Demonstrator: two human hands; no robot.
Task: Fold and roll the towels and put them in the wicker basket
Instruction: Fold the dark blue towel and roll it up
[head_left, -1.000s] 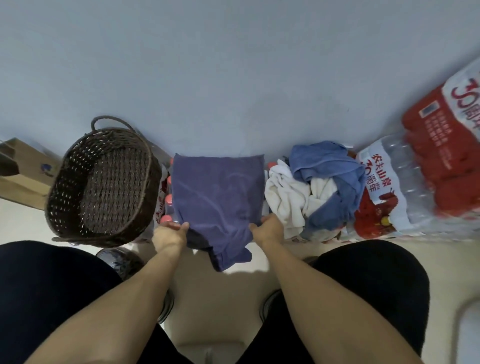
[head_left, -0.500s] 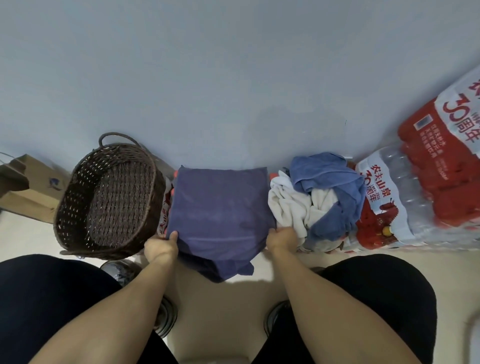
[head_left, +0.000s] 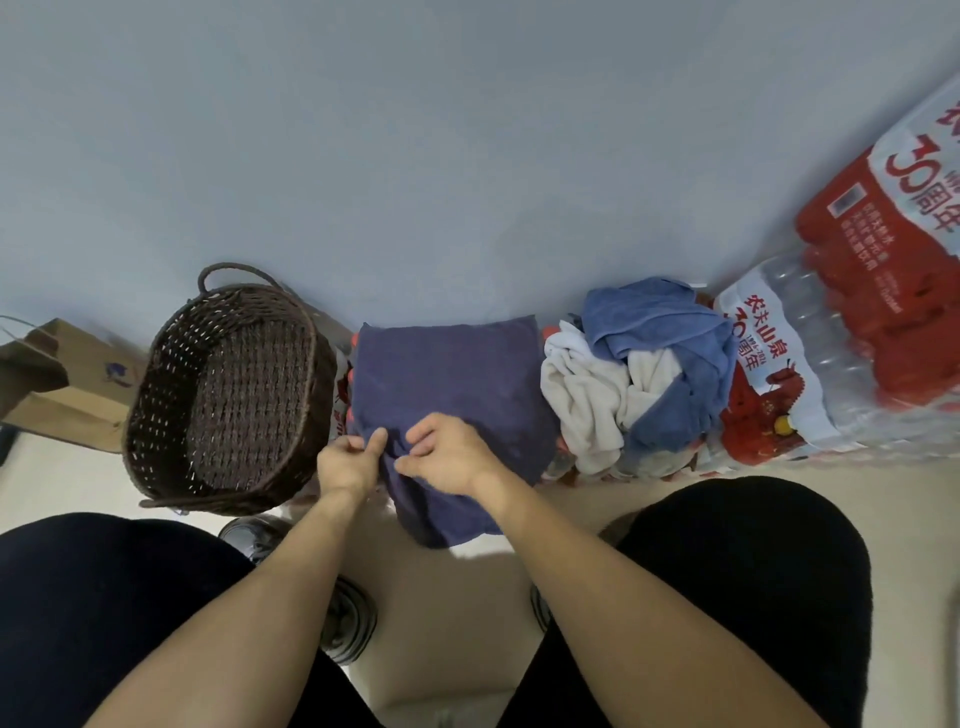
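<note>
A dark purple towel (head_left: 457, 374) lies folded flat on a low surface against the wall, with its near edge hanging down in front. My left hand (head_left: 349, 460) pinches the towel's near left corner between thumb and fingers. My right hand (head_left: 448, 453) sits just beside it on the towel's near part, fingers curled and pinching a fold of the cloth. An empty dark brown wicker basket (head_left: 156, 410) stands tilted to the left of the towel.
A heap of a blue towel (head_left: 660, 322) and a white towel (head_left: 587, 400) lies right of the purple one. Shrink-wrapped packs of water bottles (head_left: 831, 332) stand further right. A brown paper bag (head_left: 62, 379) sits left of the basket. My knees and shoes fill the foreground.
Both hands held the towel's near corners wide apart before. Now the right hand has moved left, meeting the left hand near the towel's left corner, and more cloth hangs down in front.
</note>
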